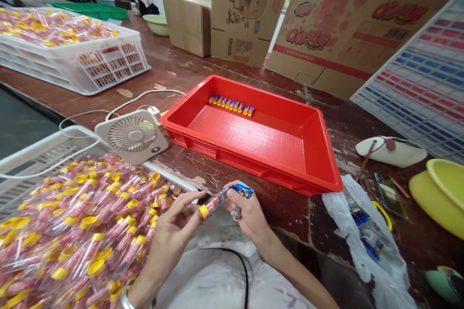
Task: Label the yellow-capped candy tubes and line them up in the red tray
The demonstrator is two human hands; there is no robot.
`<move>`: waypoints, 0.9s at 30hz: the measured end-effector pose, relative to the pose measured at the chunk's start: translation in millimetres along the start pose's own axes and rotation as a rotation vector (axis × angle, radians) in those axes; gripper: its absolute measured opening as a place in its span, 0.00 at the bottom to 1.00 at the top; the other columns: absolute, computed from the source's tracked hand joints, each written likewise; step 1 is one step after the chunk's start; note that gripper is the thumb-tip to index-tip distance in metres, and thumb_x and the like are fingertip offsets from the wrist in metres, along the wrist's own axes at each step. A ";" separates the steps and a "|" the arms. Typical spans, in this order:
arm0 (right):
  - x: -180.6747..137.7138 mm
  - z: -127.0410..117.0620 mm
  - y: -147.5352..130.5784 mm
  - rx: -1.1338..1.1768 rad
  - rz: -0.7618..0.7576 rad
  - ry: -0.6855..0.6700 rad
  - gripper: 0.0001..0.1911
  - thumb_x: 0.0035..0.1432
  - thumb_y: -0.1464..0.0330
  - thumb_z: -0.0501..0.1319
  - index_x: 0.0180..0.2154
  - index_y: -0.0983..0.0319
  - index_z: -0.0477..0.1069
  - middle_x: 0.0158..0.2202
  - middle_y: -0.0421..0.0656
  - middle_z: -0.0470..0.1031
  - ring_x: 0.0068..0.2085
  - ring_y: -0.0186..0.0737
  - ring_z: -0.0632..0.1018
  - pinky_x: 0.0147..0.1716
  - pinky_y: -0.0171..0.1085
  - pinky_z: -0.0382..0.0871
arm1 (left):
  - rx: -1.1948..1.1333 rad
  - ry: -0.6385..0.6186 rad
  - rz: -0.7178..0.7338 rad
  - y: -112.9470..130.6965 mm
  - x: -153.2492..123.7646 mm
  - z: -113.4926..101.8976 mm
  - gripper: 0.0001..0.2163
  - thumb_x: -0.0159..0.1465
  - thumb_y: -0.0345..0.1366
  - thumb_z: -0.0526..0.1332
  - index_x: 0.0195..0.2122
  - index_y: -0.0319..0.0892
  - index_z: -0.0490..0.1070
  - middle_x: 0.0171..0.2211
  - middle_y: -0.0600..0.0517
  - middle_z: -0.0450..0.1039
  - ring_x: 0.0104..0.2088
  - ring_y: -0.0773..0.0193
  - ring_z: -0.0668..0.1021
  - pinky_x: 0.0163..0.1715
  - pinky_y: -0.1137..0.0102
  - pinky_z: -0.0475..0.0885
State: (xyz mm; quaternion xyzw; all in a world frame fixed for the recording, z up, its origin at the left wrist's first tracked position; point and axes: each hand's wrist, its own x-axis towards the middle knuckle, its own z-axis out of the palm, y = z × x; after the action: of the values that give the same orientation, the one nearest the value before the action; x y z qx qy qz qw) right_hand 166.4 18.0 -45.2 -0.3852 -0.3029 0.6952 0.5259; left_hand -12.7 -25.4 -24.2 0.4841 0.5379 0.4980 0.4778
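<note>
My left hand (pixel 174 229) pinches a clear candy tube with a yellow cap (pixel 212 203) near its capped end. My right hand (pixel 246 212) grips the tube's other end together with a blue sticker label (pixel 243 190). Both hands hover just above the table's front edge, beside a white crate heaped with several yellow-capped tubes (pixel 76 231). Ahead stands a red tray (pixel 290 174) with a short row of labelled tubes (pixel 231 105) along its far wall.
A small white fan (pixel 132 136) with a cable sits left of the red tray. Another white crate of tubes (pixel 72 43) stands far left. Cardboard boxes (pixel 326 24) line the back. A plastic bag (pixel 362 236), a white pouch (pixel 391 152) and yellow bowls (pixel 440 193) lie right.
</note>
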 end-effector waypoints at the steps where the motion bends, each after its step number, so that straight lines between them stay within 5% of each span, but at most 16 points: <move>1: 0.0 -0.1 -0.4 -0.011 0.002 0.006 0.11 0.50 0.62 0.72 0.33 0.62 0.76 0.18 0.33 0.64 0.20 0.27 0.63 0.21 0.29 0.54 | 0.046 -0.027 0.033 1.7 0.1 -0.6 0.13 0.62 0.38 0.65 0.47 0.47 0.80 0.47 0.46 0.79 0.42 0.59 0.81 0.41 0.71 0.76; 5: -0.2 -0.8 0.4 -0.036 -0.012 0.019 0.11 0.51 0.63 0.71 0.32 0.62 0.76 0.18 0.34 0.65 0.21 0.28 0.64 0.22 0.29 0.55 | 0.142 -0.142 0.105 6.4 1.3 -2.1 0.13 0.66 0.37 0.60 0.49 0.51 0.80 0.52 0.48 0.78 0.55 0.56 0.76 0.55 0.68 0.70; 11: -0.7 -2.3 2.2 -0.074 -0.007 0.034 0.10 0.51 0.63 0.71 0.32 0.62 0.75 0.18 0.34 0.65 0.21 0.28 0.64 0.22 0.30 0.55 | 0.054 -0.146 0.055 4.6 -0.1 0.6 0.12 0.66 0.39 0.60 0.47 0.51 0.81 0.49 0.48 0.80 0.47 0.56 0.81 0.43 0.71 0.78; 17: -3.1 4.1 0.8 -0.015 -0.022 0.075 0.12 0.50 0.63 0.71 0.27 0.62 0.72 0.17 0.33 0.63 0.20 0.27 0.62 0.21 0.30 0.54 | -0.108 -0.039 -0.091 -11.1 -1.9 -2.0 0.12 0.65 0.41 0.63 0.47 0.49 0.81 0.46 0.49 0.81 0.38 0.59 0.84 0.41 0.68 0.80; 24: -3.4 5.8 2.3 0.000 -0.059 0.105 0.14 0.51 0.61 0.71 0.26 0.61 0.70 0.17 0.33 0.62 0.20 0.28 0.63 0.21 0.30 0.53 | -0.155 -0.041 -0.148 -13.2 -1.2 -1.2 0.13 0.65 0.42 0.63 0.48 0.46 0.79 0.40 0.49 0.83 0.36 0.60 0.84 0.40 0.69 0.80; 27: -2.2 4.0 3.0 -0.005 -0.083 0.095 0.13 0.52 0.63 0.70 0.26 0.61 0.70 0.18 0.33 0.63 0.21 0.28 0.63 0.23 0.30 0.55 | -0.117 -0.107 -0.098 -5.1 -0.5 1.1 0.14 0.65 0.41 0.63 0.52 0.49 0.77 0.48 0.49 0.80 0.41 0.59 0.83 0.43 0.69 0.79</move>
State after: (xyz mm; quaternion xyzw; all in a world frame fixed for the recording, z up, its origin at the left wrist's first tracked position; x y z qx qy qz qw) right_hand 161.8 15.0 -45.1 -0.4061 -0.2953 0.6528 0.5672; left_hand -11.8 -26.1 -29.3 0.4543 0.5046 0.4782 0.5570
